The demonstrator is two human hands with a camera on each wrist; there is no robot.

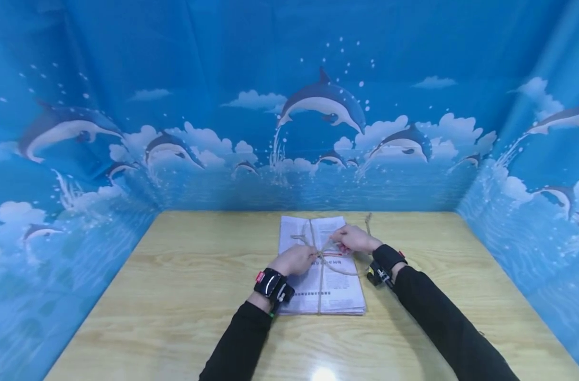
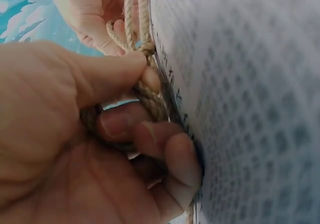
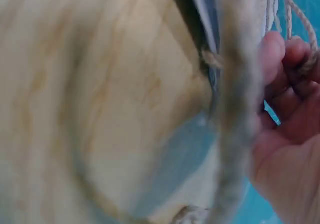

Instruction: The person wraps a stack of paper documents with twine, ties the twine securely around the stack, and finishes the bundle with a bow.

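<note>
A stack of newspapers (image 1: pixel 342 293) lies on the table, with twine (image 1: pixel 320 299) running lengthwise and crosswise over it. My left hand (image 1: pixel 295 260) is at the middle of the stack; in the left wrist view its thumb and forefinger pinch the twine (image 2: pixel 144 19) at a knot, the other fingers curled against the paper. My right hand (image 1: pixel 357 239) is over the stack's right edge. In the right wrist view, its curled fingers (image 3: pixel 296 49) hold a strand of twine. Another length of twine crosses that view close to the camera, blurred.
The wooden table (image 1: pixel 199 275) extends to both sides of the stack. A loose twine end (image 1: pixel 368 218) sticks up beyond my right hand. Blue dolphin-printed curtains (image 1: pixel 223 121) enclose the table at the back and sides.
</note>
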